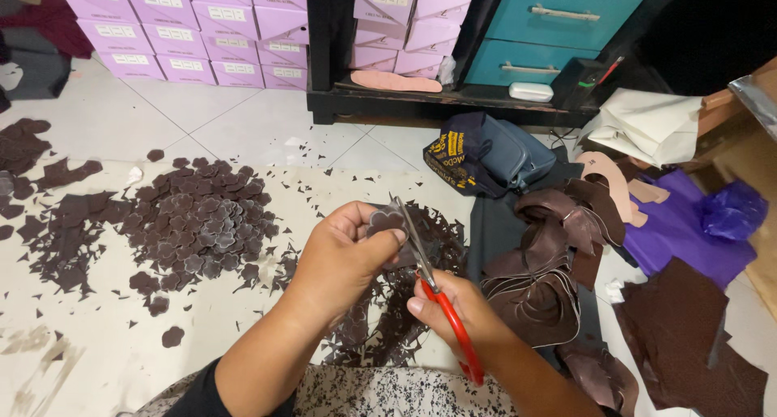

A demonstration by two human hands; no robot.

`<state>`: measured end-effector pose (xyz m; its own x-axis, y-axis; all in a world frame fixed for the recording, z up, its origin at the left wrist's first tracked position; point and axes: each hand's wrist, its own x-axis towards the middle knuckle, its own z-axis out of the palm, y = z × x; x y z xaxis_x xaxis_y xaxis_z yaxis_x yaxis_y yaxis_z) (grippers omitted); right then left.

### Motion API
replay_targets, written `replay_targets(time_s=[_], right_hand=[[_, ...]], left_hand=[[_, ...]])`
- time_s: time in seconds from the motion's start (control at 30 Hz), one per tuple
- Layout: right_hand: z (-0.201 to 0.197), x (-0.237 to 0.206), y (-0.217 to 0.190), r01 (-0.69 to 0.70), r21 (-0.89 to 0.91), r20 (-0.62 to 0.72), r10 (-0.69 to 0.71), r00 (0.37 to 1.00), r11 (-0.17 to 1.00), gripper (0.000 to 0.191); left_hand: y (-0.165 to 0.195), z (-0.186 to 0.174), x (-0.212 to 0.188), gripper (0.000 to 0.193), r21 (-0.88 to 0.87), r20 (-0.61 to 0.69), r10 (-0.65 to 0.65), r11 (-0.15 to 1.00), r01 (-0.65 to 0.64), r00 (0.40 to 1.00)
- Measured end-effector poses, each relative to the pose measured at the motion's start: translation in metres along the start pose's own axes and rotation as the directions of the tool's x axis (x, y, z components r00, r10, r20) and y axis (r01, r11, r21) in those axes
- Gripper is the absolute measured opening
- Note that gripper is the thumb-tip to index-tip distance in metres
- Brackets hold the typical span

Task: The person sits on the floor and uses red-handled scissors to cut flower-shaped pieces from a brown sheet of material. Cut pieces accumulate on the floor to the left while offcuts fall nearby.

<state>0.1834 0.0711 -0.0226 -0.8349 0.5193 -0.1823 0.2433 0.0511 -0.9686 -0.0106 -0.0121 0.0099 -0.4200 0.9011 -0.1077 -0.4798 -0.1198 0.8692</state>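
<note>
The tiled floor (267, 129) carries the work area, with a pale sheet (97, 320) spread over it under both hands. Beyond the fingers, stacked lilac boxes (186, 36) and a dark shelf unit (421, 101) close off the far edge. Bare tile lies open between that edge and the sheet. Right of the fingers, a heap of curved brown leather strips (550, 263) sits near, with a flat brown sheet (688, 336) farther right. Left of the fingers, well apart, lies a mound of cut flower-shaped pieces (198, 219). Directly below the fingers, pointed offcuts (388, 320) litter the sheet.

The left hand (340, 259) is closed, thumb and fingers pinching a small brown leather piece (387, 220) by its near edge. The piece is held above the sheet, just left of the blades. The right hand (461, 312) is wrapped around the red handles of the scissors (429, 279). The blades point away from the body, touching the right edge of the piece.
</note>
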Motion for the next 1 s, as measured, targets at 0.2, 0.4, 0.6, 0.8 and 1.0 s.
replay_targets(time_s=[0.2, 0.4, 0.6, 0.8, 1.0], right_hand=[[0.0, 0.004, 0.005, -0.013, -0.018, -0.047, 0.012, 0.999, 1.0, 0.023], [-0.001, 0.003, 0.0, -0.022, 0.048, -0.027, 0.023, 0.999, 0.999, 0.024], [0.001, 0.0, -0.002, -0.041, -0.021, -0.006, 0.04, 0.999, 0.999, 0.022], [0.006, 0.001, -0.002, 0.047, 0.053, -0.038, -0.045, 0.998, 0.997, 0.025], [0.013, 0.0, -0.005, -0.05, 0.113, -0.106, 0.062, 0.992, 0.992, 0.019]], left_hand=[[0.0, -0.005, 0.002, 0.01, -0.002, 0.041, 0.015, 1.0, -0.014, 0.999], [0.001, -0.004, 0.004, 0.007, -0.024, 0.036, 0.025, 0.999, -0.024, 0.999], [-0.001, -0.001, -0.001, 0.008, -0.014, 0.069, -0.007, 1.0, 0.008, 0.998], [-0.002, 0.003, 0.0, 0.009, -0.045, 0.04, -0.04, 0.998, 0.042, 0.998], [-0.006, 0.008, -0.002, 0.011, -0.204, 0.006, -0.144, 0.969, 0.142, 0.99]])
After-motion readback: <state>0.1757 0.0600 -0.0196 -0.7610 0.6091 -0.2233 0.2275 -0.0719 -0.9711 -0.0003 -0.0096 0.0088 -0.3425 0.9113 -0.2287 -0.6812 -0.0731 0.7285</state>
